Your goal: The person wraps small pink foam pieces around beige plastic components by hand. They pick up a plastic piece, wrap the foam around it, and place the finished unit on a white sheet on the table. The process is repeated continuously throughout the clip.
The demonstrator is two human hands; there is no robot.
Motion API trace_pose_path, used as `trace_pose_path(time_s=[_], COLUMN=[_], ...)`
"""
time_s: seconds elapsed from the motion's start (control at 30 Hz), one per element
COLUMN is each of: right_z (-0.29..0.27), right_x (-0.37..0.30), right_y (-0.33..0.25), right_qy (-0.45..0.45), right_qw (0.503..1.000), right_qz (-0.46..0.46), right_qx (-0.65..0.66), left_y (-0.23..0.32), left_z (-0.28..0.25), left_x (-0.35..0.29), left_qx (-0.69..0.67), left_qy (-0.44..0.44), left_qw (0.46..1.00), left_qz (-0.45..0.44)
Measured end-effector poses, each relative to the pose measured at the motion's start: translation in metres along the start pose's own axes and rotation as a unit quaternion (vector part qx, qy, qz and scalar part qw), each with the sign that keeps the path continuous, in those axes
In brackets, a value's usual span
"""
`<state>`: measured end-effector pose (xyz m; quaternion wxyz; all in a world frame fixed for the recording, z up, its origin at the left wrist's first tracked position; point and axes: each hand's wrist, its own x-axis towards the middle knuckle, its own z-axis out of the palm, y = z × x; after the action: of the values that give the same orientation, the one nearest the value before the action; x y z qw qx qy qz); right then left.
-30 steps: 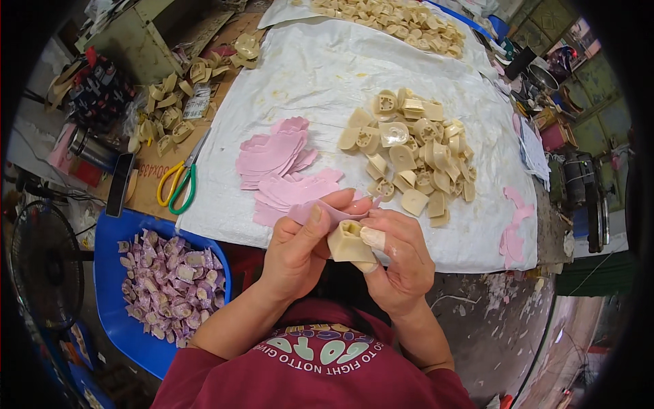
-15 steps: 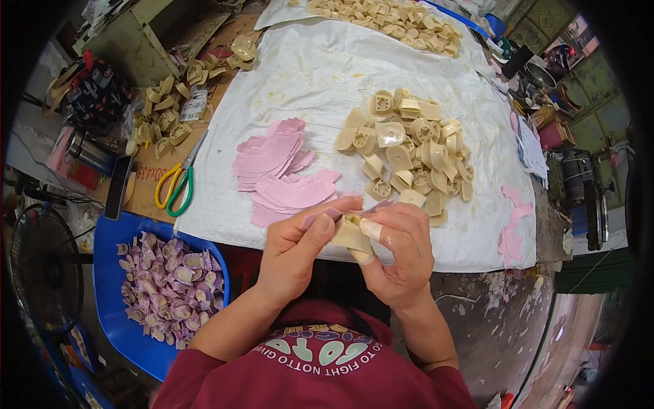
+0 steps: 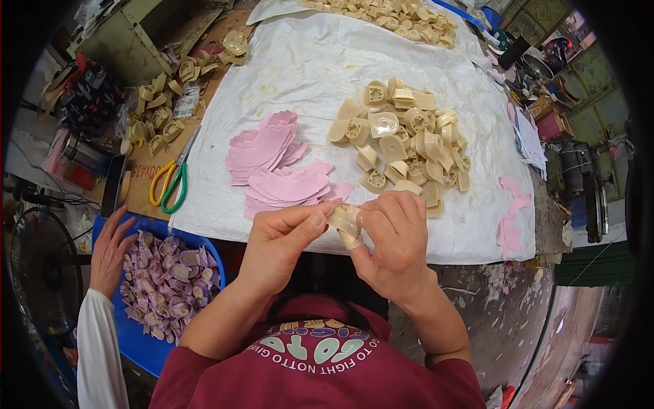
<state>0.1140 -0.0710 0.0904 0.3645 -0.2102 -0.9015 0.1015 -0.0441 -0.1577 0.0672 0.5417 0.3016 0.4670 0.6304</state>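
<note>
Just off the table's front edge, both my hands hold a beige plastic shoe heel [image 3: 344,219]. My left hand [image 3: 281,235] pinches its left side between thumb and fingertips. My right hand [image 3: 394,235] is closed around its right side, with pale wraps on the thumb and a finger. Any pink piece at the fingertips is mostly hidden. Beyond my left hand lies a pile of thin pink cut pieces [image 3: 289,184]. A heap of similar beige heels [image 3: 415,140] sits beyond my right hand.
A blue tub [image 3: 221,262] of purple speckled pieces [image 3: 170,283] stands at left, another person's hand [image 3: 112,255] at its rim. Yellow-and-green-handled scissors [image 3: 174,180] lie on the table's left. More beige heels [image 3: 398,20] are at the far end; pink strips [image 3: 511,215] lie right.
Another person's hand in a white sleeve has come in at the left, over the blue tub's edge. Between my hands, the pink piece seen earlier on the heel is now mostly hidden.
</note>
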Motion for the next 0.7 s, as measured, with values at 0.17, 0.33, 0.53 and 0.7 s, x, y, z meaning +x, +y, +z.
trace_pose_path(time_s=[0.17,0.33,0.53,0.7], right_z=[0.007,0.005,0.003,0.006], right_x=[-0.003,-0.009,-0.004,-0.005], right_y=[0.007,0.019,0.017,0.015], right_qy=[-0.039,0.006,-0.006,-0.039], right_qw=[0.999,0.996,0.993,0.993], right_qz=[0.009,-0.039,-0.073,-0.046], right_qx=[0.006,0.080,0.089,0.099], left_y=[0.004,0.015,0.032,0.038], left_z=[0.006,-0.013,-0.010,-0.009], left_x=[-0.002,0.010,0.019,0.023], left_qx=[0.374,0.065,0.168,0.265], left_qy=[-0.019,-0.076,-0.171,-0.195], left_qw=[0.914,0.992,0.970,0.943], left_qz=[0.156,-0.077,-0.031,-0.050])
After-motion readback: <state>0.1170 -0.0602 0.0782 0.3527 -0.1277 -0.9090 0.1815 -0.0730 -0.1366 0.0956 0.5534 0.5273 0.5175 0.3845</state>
